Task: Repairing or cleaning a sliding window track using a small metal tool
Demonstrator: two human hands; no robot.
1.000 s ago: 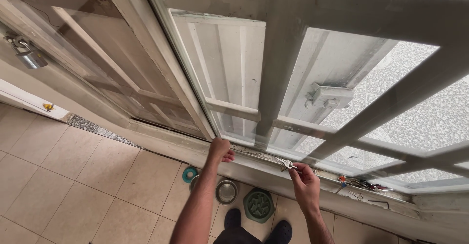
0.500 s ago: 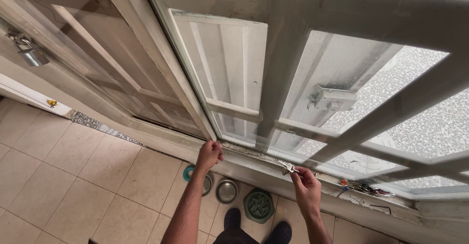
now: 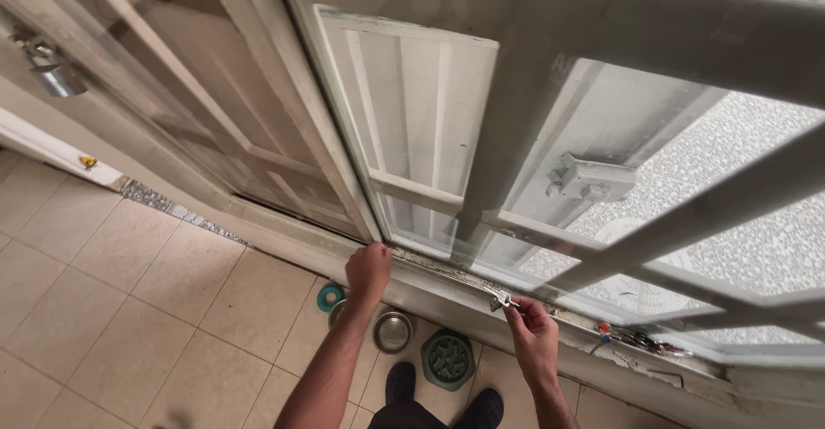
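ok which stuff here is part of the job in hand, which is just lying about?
In hand:
left hand on the window sill
right hand pinching a small metal tool

Lying about:
steel bowl
green slow-feeder bowl
teal dish
padlock

small metal tool (image 3: 501,301) too small to identify, padlock (image 3: 49,68) blurred

A small yellow tag (image 3: 87,163) sits on the white strip at the far left, low on the wall beside the door frame; its shape is too small to tell; no packages or screens show; no other labels or signs can be made out.
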